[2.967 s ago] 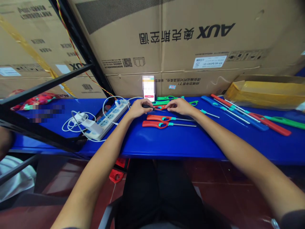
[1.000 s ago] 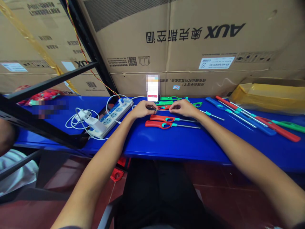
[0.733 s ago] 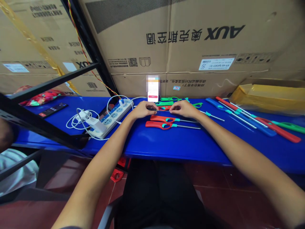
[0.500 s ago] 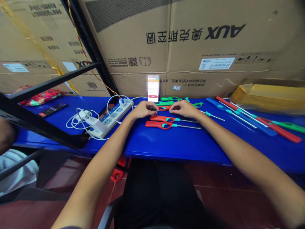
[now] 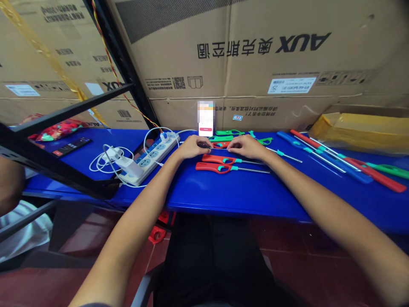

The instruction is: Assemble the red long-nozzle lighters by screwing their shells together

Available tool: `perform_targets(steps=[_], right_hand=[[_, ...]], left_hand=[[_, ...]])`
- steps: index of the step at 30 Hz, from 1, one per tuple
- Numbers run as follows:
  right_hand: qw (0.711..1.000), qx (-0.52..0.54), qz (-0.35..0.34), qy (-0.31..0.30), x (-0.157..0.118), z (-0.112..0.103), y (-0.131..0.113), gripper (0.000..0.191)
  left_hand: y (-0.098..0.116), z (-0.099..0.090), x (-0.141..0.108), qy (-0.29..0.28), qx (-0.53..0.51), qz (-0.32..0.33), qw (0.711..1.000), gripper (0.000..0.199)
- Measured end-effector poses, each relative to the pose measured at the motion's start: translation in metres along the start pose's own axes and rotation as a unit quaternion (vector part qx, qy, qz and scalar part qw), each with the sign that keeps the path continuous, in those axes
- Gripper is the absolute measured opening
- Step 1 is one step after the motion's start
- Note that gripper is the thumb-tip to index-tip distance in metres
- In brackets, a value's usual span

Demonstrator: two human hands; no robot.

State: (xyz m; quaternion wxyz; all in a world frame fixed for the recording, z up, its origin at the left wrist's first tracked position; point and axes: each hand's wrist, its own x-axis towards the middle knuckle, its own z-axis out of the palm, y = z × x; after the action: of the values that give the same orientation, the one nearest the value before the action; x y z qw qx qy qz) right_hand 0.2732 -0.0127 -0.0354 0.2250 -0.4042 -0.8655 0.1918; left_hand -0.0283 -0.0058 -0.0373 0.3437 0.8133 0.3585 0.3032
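Both hands (image 5: pixel 193 147) pinching thin metal rod (image 5: pixel 219 148)

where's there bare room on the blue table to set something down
The biggest bare patch of the blue table runs along its front edge, between the red lighters and that edge. A narrower strip continues right, in front of the long red lighter. It's crowded around the left hand and right hand, and at the power strip and its cables.

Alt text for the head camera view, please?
Two bare hands meet over a blue table, the left hand pinching a small dark tool and the right hand beside it. Red long-nosed lighters lie just in front; a white power strip sits to the left.
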Motion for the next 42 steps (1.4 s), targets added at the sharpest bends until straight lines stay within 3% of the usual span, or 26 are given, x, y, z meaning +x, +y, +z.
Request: perform_targets(steps=[32,42], right_hand=[[0.999,0.025,0.004,0.027,0.0001,0.0029,0.0023,0.015],[0.997,-0.044,-0.007,0.058,0.0005,-0.0032,0.0072,0.016]], left_hand=[[-0.0008,-0.0013,-0.0005,0.008,0.007,0.006,1.000,0.029],[-0.0060,-0.0036,-0.0004,0.010,0.053,0.016,0.998,0.029]])
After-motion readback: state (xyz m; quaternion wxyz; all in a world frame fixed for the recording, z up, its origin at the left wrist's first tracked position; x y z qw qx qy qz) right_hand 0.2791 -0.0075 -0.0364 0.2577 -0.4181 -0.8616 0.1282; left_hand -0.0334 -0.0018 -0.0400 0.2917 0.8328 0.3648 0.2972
